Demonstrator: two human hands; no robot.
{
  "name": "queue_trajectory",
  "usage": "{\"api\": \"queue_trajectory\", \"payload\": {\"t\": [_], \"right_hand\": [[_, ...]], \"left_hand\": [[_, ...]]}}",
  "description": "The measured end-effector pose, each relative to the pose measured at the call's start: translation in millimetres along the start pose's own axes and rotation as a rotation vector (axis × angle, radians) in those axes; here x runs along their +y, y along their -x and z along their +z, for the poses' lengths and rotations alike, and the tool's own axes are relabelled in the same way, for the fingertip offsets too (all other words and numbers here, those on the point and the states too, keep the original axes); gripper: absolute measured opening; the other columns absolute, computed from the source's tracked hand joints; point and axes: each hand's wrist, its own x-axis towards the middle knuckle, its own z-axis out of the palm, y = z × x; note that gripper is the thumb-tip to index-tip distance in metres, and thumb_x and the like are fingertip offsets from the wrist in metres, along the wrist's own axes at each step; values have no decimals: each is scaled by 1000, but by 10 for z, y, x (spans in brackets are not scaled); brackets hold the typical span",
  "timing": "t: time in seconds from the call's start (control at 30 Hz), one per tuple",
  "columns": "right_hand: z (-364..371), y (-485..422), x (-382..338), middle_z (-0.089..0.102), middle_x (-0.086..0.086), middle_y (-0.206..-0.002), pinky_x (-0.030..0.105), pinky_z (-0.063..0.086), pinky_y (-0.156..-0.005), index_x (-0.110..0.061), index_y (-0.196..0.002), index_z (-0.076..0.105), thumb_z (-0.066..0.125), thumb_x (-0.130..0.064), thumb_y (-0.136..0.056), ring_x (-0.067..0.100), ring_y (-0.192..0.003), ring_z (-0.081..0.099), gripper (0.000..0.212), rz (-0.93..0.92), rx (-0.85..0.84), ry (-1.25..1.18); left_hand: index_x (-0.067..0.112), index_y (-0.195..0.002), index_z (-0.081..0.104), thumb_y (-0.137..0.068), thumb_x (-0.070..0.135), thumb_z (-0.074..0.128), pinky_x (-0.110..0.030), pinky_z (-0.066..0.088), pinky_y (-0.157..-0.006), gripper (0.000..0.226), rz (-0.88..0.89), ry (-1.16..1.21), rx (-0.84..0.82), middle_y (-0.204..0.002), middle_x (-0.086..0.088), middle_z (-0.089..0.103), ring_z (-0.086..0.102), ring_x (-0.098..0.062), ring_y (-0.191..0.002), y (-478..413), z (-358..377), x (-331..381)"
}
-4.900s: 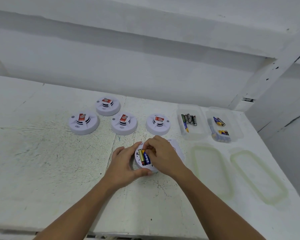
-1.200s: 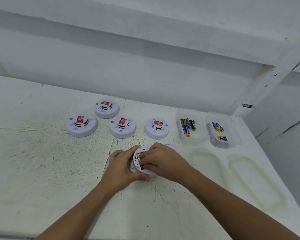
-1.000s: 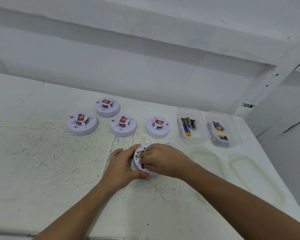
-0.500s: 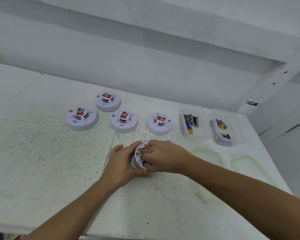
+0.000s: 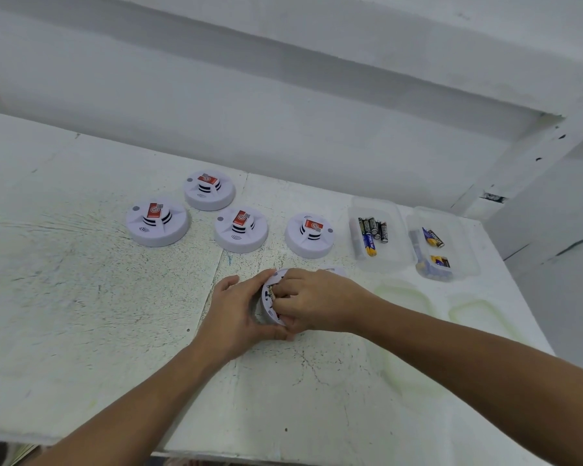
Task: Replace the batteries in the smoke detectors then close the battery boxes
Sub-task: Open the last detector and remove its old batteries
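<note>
All eyes on the open detector [image 5: 269, 299], near the front middle of the counter [image 5: 81, 297]. Beyond it and off to its left, four closed detectors [image 5: 241, 229] sit face up with red labels, well apart from it. Beyond it to the right stand two clear boxes [image 5: 384, 260]. The one nearer the open detector holds a row of loose batteries [image 5: 371, 232], and the farther one holds a few more. Right of the open detector, two pale lids [image 5: 401, 287] lie flat on the counter, and the right forearm crosses above the closer lid. A white round piece [image 5: 334, 271] peeks out just behind the right grip. That grip is also what blocks the view, covering most of the detector's battery bay.

About five seconds back the open detector lay flatter, with a yellow and a blue cell plain to see in the bay. Now it is tipped up on its edge and the right grip has slid across it, leaving only a sliver of yellow battery [image 5: 270, 292] showing.

The left grip [image 5: 236, 311] is wrapped round the open detector's left rim, fingers on the far edge and thumb at the near edge. The right grip [image 5: 313, 301] clamps it from the right, with fingers curled over the face, tips at the bay and thumb at the near rim. I cannot tell whether those tips pinch the battery itself.
</note>
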Motion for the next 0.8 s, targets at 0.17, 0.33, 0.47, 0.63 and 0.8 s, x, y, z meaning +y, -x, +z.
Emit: {"api": "queue_trajectory", "payload": {"t": [0.17, 0.33, 0.47, 0.63, 0.8], "right_hand": [[-65, -1, -33, 68, 15, -81, 24, 43, -43, -6, -73, 65, 86, -12, -59, 33, -73, 64, 25, -26, -27, 53], [-42, -6, -29, 68, 15, -83, 26, 47, -44, -7, -74, 65, 86, -13, -59, 33, -75, 64, 27, -12, -45, 45], [-55, 3, -39, 67, 15, -84, 27, 47, -43, -5, -78, 63, 82, -11, -64, 33, -74, 63, 24, -10, -55, 13], [-69, 37, -25, 69, 7, -88, 25, 47, -46, -10, -84, 65, 77, -16, -70, 28, -76, 63, 20, 48, -29, -17], [-149, 90, -139, 69, -3, -83, 27, 49, -72, -14, -82, 68, 52, -28, -85, 19, -82, 58, 21, 200, -4, -143]], "left_hand": [[45, -125, 38, -39, 70, 67, -9, 11, -101, 95, 13, 13, 10, -88, 51, 54, 27, 34, -105, 20, -3, 28], [47, -125, 37, -41, 69, 71, -11, 11, -104, 93, 13, 10, 11, -91, 43, 58, 32, 29, -107, 12, 14, 0], [41, -128, 41, -49, 51, 87, -16, 13, -106, 92, 14, 20, 30, -96, 37, 58, 27, 33, -106, 26, 14, -12], [37, -132, 46, -43, 70, 73, -17, 13, -110, 99, 15, 7, 4, -99, 35, 62, 41, 21, -108, 10, 18, -36], [47, -125, 40, -53, 48, 88, -19, 16, -109, 87, -2, -11, 23, -99, 57, 45, 33, 29, -107, 24, 4, 5]]}}
